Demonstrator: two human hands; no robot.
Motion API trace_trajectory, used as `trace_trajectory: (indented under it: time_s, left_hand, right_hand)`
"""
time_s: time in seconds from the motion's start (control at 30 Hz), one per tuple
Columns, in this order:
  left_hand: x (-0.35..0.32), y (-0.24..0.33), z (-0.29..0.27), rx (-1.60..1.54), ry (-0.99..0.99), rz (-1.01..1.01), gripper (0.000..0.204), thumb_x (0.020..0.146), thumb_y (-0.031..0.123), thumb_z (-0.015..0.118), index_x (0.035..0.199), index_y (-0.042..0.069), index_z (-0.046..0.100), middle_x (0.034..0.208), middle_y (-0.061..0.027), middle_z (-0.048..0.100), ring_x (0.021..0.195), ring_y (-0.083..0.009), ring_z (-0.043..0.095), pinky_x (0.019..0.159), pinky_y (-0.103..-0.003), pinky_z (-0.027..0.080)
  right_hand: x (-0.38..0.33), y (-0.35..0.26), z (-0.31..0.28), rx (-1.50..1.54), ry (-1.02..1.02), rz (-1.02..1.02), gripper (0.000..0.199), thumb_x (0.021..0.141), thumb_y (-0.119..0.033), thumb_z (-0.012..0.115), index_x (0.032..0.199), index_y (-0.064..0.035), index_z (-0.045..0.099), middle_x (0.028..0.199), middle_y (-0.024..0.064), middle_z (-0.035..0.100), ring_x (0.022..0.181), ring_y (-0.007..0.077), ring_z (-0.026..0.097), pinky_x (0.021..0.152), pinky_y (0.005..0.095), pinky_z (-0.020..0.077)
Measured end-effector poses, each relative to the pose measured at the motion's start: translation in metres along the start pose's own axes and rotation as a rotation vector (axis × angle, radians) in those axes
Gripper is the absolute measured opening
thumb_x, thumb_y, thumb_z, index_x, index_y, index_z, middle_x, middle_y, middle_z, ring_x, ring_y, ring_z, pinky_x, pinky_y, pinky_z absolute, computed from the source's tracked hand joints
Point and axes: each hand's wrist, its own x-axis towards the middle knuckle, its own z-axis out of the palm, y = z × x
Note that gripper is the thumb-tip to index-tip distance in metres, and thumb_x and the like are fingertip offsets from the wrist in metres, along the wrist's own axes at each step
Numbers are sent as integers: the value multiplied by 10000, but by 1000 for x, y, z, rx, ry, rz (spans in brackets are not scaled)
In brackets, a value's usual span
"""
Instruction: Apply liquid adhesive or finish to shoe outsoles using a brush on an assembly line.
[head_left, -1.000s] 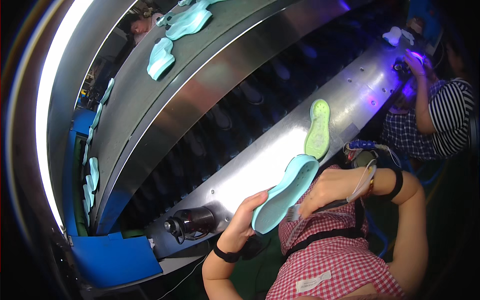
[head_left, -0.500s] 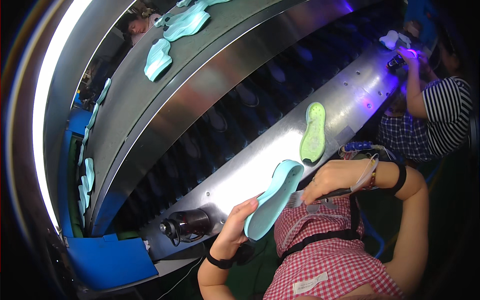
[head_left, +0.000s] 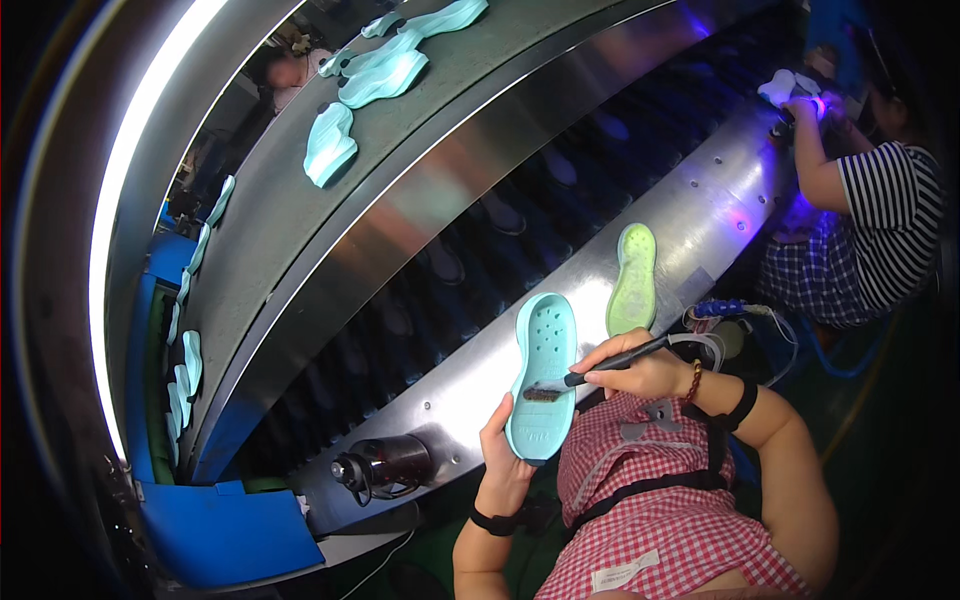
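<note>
While the left hand (head_left: 505,450) grips a smooth, perforated pale-blue shoe sole (head_left: 543,375) upright, the right hand (head_left: 640,372) pinches a bristled brush (head_left: 590,375) against it, above the curved shiny steel ledge (head_left: 470,385).

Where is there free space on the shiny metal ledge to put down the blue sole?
The metal ledge is bare between the dark bottle and the blue sole held by the left hand. Another bare stretch runs from the green sole towards the co-worker. It is crowded where the right hand brushes.
</note>
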Motion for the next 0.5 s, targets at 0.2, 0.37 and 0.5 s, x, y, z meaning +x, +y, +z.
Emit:
trace_trajectory:
  time_s: [0.2, 0.37, 0.5]
  left_hand:
    - [2, -5, -2, -65, 60, 75, 560, 865, 377, 371, 1218, -57, 367, 1111, -252, 506, 914, -397, 569, 784, -481, 488]
    - [-2, -21, -5, -6, 118, 87, 497, 879, 290, 406, 1250, -36, 350, 1165, -218, 495, 1022, -373, 532, 901, -512, 414]
    - [8, -12, -16, -134, 40, 112, 471, 894, 247, 413, 1271, -25, 337, 1156, -170, 514, 1015, -265, 554, 896, -393, 448]
  right_hand:
    - [4, -1, 11, -2, 141, -74, 161, 789, -71, 601, 931, -8, 642, 746, 62, 625, 562, 69, 548, 502, 190, 444]
    - [18, 12, 5, -146, 499, -184, 166, 770, -26, 607, 923, 36, 622, 875, 128, 649, 758, 172, 626, 678, 257, 498]
    - [16, 17, 44, -580, 439, -624, 196, 706, 12, 623, 903, 17, 629, 884, 165, 641, 806, 243, 639, 708, 285, 500]
